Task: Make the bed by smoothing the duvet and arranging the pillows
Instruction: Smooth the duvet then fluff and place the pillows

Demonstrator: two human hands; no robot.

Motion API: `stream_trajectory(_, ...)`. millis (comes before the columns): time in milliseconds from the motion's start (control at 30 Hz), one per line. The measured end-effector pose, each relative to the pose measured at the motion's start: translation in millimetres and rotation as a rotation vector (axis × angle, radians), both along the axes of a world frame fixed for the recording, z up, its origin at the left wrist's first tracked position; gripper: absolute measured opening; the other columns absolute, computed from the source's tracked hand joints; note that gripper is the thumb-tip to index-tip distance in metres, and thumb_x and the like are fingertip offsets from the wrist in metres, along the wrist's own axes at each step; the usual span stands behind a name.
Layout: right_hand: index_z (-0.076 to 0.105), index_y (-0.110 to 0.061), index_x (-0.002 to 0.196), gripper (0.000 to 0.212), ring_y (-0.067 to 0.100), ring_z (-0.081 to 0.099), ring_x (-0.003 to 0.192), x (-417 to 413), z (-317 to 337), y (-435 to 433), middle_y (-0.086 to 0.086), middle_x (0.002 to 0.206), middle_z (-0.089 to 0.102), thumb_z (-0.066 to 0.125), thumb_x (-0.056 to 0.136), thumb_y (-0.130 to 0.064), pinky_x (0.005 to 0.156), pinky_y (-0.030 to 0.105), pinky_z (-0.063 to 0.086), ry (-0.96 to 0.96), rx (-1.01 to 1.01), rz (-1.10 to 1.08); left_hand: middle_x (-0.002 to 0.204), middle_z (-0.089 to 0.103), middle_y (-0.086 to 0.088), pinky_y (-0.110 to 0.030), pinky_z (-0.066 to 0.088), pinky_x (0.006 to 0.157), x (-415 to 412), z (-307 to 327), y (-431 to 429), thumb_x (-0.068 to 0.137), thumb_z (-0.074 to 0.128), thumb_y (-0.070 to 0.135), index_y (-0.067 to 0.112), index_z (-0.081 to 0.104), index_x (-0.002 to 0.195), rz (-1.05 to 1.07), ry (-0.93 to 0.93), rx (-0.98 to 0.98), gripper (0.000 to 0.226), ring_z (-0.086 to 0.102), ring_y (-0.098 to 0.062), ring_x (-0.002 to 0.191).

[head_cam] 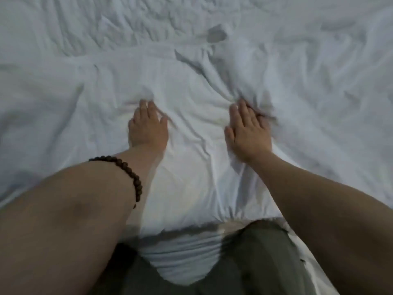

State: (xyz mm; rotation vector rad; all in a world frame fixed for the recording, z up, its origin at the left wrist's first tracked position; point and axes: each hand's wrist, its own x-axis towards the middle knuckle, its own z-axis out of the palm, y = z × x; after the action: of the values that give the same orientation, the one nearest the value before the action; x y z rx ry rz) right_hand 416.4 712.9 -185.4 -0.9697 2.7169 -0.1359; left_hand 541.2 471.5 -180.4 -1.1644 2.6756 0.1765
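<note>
Both hands pressing flat on the rumpled duvet near the bed's near edge

The left hand [147, 126] and right hand [247, 129] lie palm-down on the white duvet [191, 86], fingers extended, gripping nothing; pushing forward likely bunches cloth into new ridges ahead of the fingertips. No pillows in view.

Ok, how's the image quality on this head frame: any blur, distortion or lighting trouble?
Head view: soft all over, and the fingers of the left hand and right hand smear slightly on the duvet; dim, even light with a bluish cast, folds casting gentle shadows; no glare; wide-angle stretch swells the forearms, beaded bracelet included.
</note>
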Motion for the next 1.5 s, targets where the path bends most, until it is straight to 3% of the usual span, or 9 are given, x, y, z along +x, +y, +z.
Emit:
stream_trajectory(200,0.032,-0.022,0.151,0.050,0.036,0.051,0.125,-145.8,19.9,-44.3,0.001,0.165,0.014,0.039,0.102,-0.035,0.091,0.045,0.047,0.084,-0.266,-0.274,0.168,0.001,0.005,-0.045,0.030,0.116,-139.8,13.1,-63.1,0.102,0.040,0.037,0.023,0.010,0.160,-0.174,0.027,0.018,0.067,0.029,-0.031,0.146)
stream_trajectory(333,0.017,-0.019,0.156,0.084,0.037,0.038,0.141,-222.5,2.4,-38.4,0.009,0.166,0.002,0.058,0.082,-0.024,0.106,0.048,0.043,-0.124,0.011,-0.347,0.166,0.010,0.003,-0.037,0.026,0.120,-186.1,0.4,-97.8,0.086,0.053,0.043,0.022,0.012,0.160,-0.271,-0.139,0.167,0.087,0.022,-0.025,0.150)
stream_trajectory(567,0.035,-0.016,0.134,0.047,0.048,0.050,0.122,-229.8,-19.1,-29.0,0.022,0.134,0.042,0.050,0.090,-0.022,0.101,0.053,0.042,0.015,0.114,-0.292,0.148,0.022,-0.014,-0.049,0.043,0.101,-169.9,-38.3,-74.7,0.088,0.063,0.028,0.026,0.018,0.153,-0.129,-0.102,0.078,0.080,0.045,-0.047,0.125)
stream_trajectory(733,0.025,-0.028,0.146,0.085,0.045,0.055,0.119,-244.6,0.7,-26.9,0.015,0.154,0.020,0.068,0.073,-0.024,0.094,0.050,0.050,-0.005,0.278,-0.216,0.149,0.016,-0.013,-0.047,0.047,0.096,-184.6,-24.3,-78.0,0.079,0.072,0.021,0.023,0.025,0.146,-0.080,-0.137,0.028,0.082,0.049,-0.045,0.120)
stream_trajectory(967,0.068,-0.014,0.114,0.037,0.038,0.065,0.106,-241.5,21.7,-30.3,0.014,0.113,0.066,0.057,0.080,-0.026,0.087,0.042,0.049,0.195,0.298,-0.108,0.115,0.061,-0.014,-0.037,0.048,0.079,-182.3,-6.2,-89.3,0.080,0.068,0.035,0.013,0.055,0.119,-0.216,-0.212,-0.103,0.047,0.061,-0.034,0.103)
stream_trajectory(1067,0.059,-0.010,0.117,0.034,0.047,0.062,0.104,-279.6,41.3,-35.4,0.021,0.120,0.055,0.057,0.085,-0.022,0.086,0.049,0.049,0.335,-0.004,-0.278,0.114,0.060,-0.019,-0.041,0.046,0.076,-193.3,-5.2,-98.5,0.082,0.067,0.020,0.008,0.049,0.121,-0.063,0.009,-0.152,0.044,0.060,-0.039,0.104)
stream_trajectory(1167,0.039,-0.014,0.138,0.053,0.048,0.053,0.117,-291.7,15.9,-52.0,0.021,0.148,0.031,0.054,0.087,-0.020,0.095,0.055,0.047,0.229,-0.129,-0.434,0.128,0.049,-0.023,-0.050,0.046,0.089,-194.6,-39.0,-89.0,0.087,0.061,0.009,0.002,0.042,0.127,0.066,0.219,-0.159,0.045,0.054,-0.044,0.111)
stream_trajectory(1300,0.000,-0.033,0.158,0.071,0.039,-0.001,0.152,-265.3,-63.4,-53.7,0.006,0.166,-0.016,0.020,0.095,-0.058,0.118,0.063,0.000,0.044,0.022,-0.373,0.142,0.038,-0.022,-0.048,0.039,0.094,-189.7,-85.2,-80.5,0.087,0.053,0.015,0.002,0.038,0.133,0.086,0.277,-0.230,0.050,0.048,-0.042,0.115)
stream_trajectory(1500,-0.004,-0.038,0.158,0.066,0.037,-0.008,0.152,-265.6,-90.6,-56.3,0.003,0.167,-0.011,0.010,0.097,-0.061,0.117,0.064,-0.007,0.204,-0.042,-0.371,0.145,0.039,-0.019,-0.047,0.033,0.095,-205.9,-104.4,-90.6,0.084,0.043,0.021,0.007,0.042,0.130,-0.010,0.176,-0.346,0.048,0.044,-0.039,0.117)
